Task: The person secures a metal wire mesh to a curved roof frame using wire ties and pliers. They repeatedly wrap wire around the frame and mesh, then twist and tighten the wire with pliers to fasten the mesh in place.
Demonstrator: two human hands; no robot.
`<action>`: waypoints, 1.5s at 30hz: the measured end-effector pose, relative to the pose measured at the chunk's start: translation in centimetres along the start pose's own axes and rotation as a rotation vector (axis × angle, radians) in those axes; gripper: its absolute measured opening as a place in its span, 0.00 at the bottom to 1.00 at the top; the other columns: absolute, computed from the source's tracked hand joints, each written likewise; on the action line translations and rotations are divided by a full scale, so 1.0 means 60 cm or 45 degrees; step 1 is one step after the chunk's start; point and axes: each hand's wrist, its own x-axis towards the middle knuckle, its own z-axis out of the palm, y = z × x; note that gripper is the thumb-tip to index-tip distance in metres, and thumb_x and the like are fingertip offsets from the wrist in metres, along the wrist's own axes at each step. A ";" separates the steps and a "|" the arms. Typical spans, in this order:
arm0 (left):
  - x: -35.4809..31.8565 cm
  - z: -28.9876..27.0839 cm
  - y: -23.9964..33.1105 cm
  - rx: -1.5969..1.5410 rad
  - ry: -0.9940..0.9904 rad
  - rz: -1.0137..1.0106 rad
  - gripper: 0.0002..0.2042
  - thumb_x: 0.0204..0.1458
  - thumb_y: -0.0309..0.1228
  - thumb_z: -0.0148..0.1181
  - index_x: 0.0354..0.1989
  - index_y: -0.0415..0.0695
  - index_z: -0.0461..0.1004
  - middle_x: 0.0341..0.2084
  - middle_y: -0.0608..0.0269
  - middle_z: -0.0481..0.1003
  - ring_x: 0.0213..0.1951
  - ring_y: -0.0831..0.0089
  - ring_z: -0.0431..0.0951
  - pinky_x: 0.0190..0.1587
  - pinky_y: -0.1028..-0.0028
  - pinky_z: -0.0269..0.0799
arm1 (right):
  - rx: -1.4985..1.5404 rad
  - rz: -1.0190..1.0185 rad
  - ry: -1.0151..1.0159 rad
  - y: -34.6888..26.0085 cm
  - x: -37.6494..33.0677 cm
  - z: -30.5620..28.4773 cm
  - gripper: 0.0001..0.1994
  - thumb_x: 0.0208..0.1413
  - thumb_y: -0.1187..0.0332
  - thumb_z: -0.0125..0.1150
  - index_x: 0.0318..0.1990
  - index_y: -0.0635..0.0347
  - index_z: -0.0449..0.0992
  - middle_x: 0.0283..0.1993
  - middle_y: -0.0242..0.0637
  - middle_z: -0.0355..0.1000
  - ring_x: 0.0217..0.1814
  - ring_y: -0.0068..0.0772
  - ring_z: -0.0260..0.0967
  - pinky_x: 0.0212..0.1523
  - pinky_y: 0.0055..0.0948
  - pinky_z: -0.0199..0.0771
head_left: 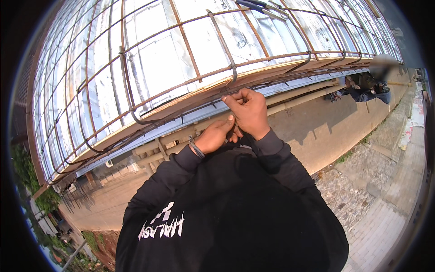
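Observation:
My right hand (pixel 250 112) is closed in a pinch just below the deck edge, thumb against the curled index finger. Close beneath it, my left hand (pixel 216 136) is closed too, thumb and fingers pressed together, with a dark band at its wrist. What either hand holds is too small or hidden to make out. Right above my right hand, a hooked rebar end (pixel 233 75) bends down over the edge of the rusty rebar mesh (pixel 181 27). A hand tool with dark blue handles, like pincers (pixel 263 7), lies on the mesh at the top.
Shiny metal decking (pixel 154 41) spreads under the mesh, with a plywood edge (pixel 199 90) facing me. Bamboo poles (pixel 299 97) run below it. Further along the edge at right, another person (pixel 367 88) is at work. Bare ground (pixel 308 136) and paving (pixel 380 226) lie far below.

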 end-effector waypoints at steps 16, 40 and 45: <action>-0.086 0.038 0.021 0.086 0.748 0.923 0.12 0.55 0.33 0.64 0.40 0.36 0.75 0.32 0.60 0.76 0.33 0.72 0.73 0.36 0.75 0.68 | -0.799 -0.773 -0.192 -0.271 0.063 -0.109 0.19 0.57 0.55 0.67 0.42 0.65 0.80 0.29 0.43 0.78 0.30 0.34 0.76 0.34 0.32 0.74; -0.038 0.020 0.053 0.614 0.552 0.630 0.10 0.64 0.32 0.49 0.38 0.39 0.73 0.21 0.50 0.72 0.23 0.56 0.74 0.30 0.61 0.68 | 0.326 -0.144 -0.329 -0.178 -0.043 -0.217 0.18 0.56 0.61 0.50 0.44 0.69 0.76 0.48 0.60 0.77 0.56 0.44 0.73 0.62 0.40 0.64; -0.024 0.046 0.071 0.272 0.528 0.586 0.12 0.68 0.35 0.45 0.38 0.41 0.72 0.16 0.66 0.66 0.18 0.76 0.64 0.24 0.71 0.59 | 1.137 0.572 -0.302 0.021 -0.152 -0.175 0.20 0.55 0.67 0.54 0.52 0.71 0.70 0.39 0.44 0.73 0.26 0.20 0.62 0.28 0.19 0.63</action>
